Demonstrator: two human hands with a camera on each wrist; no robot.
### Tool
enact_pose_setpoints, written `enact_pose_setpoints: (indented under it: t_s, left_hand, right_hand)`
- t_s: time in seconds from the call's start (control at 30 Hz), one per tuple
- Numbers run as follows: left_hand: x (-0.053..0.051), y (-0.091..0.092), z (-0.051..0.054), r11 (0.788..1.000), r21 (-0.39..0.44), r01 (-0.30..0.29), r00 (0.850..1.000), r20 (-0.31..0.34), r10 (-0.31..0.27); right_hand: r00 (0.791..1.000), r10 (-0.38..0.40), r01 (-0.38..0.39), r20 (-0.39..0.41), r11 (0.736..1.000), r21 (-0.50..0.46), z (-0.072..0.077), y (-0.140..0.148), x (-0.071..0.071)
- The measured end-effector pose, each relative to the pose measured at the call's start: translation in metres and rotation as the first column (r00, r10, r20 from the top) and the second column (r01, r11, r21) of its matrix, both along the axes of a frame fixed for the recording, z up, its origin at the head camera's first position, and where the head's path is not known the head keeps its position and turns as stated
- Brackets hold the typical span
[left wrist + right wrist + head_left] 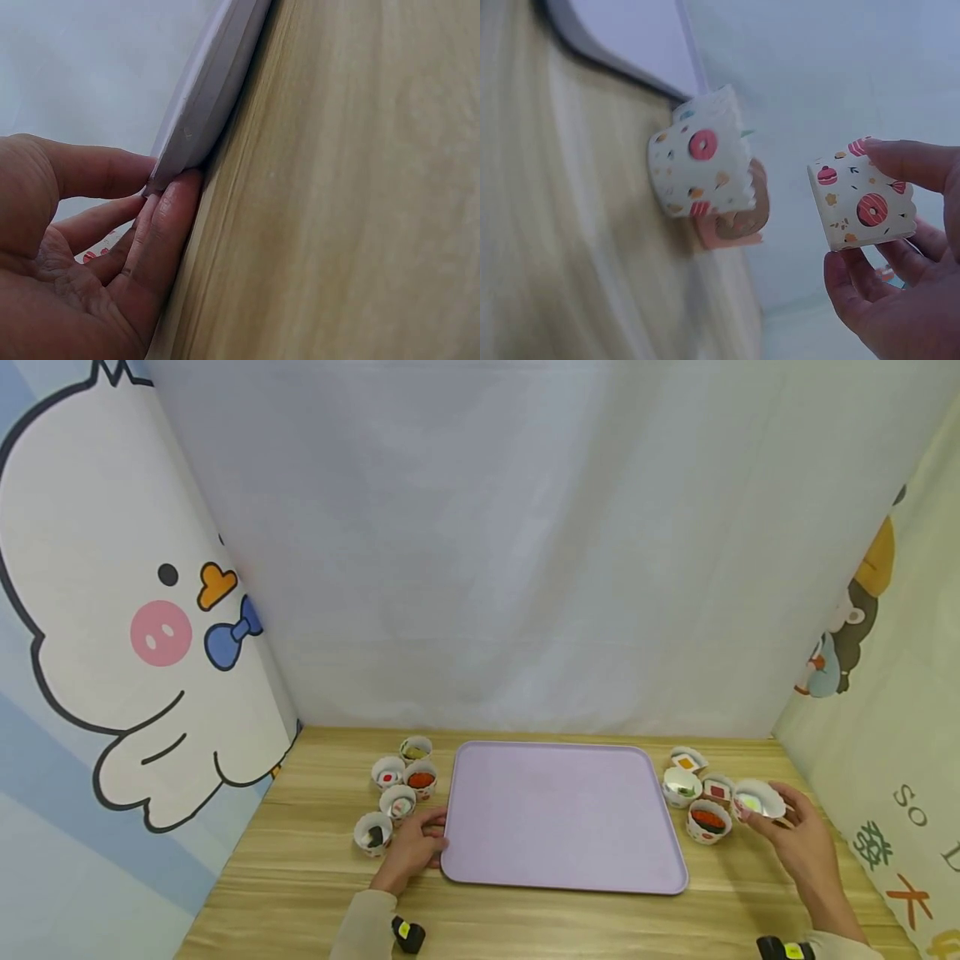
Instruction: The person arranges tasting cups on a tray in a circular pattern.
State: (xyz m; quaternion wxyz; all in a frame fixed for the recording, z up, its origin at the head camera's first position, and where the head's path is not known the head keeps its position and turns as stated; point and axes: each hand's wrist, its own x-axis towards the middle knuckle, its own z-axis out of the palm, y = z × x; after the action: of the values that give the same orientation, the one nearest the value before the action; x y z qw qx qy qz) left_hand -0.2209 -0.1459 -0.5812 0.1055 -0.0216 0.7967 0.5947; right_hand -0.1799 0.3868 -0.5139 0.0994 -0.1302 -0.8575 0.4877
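Observation:
At its lower left edge, the lilac tray (pixel 562 814) is gripped by my left hand (pixel 411 850). The left wrist view shows the thumb of that hand (pixel 82 262) on the rim of the tray (pixel 206 101) and fingers against its underside. My right hand (pixel 808 852) holds a white paper cup (pixel 759 799) with a pale green and white item inside. In the right wrist view, this donut-patterned cup (pixel 866 195) is pinched between the thumb and fingers of the hand (pixel 907 292), off the table and tilted.
Left of the tray stand several filled paper cups, one with an orange-red topping (pixel 421 780). Several more stand right of it, including another orange-red one (pixel 708 822) close to the tray. A pale curtain (pixel 480 543) hangs behind the wooden table (pixel 300 860).

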Motion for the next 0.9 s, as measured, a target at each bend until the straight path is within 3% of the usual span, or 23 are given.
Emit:
enact_pose_setpoints:
  t_s: [0.33, 0.53, 0.9]
  left_hand:
    - [-0.002, 0.004, 0.000, 1.000, -0.009, -0.013, 1.000, 0.006, 0.013]
    - [-0.001, 0.001, -0.001, 1.000, 0.002, -0.022, 1.000, 0.011, 0.022]
    - [0.000, 0.001, 0.000, 1.000, 0.017, -0.012, 1.000, 0.008, 0.012]
  right_hand:
    - [0.987, 0.060, -0.062, -0.148, 0.998, -0.015, 0.019, -0.029, -0.013]
    - [0.981, 0.133, -0.141, -0.142, 0.989, -0.052, 0.020, -0.058, -0.028]
    - [0.976, 0.187, -0.202, -0.114, 0.971, -0.132, 0.023, -0.097, -0.056]
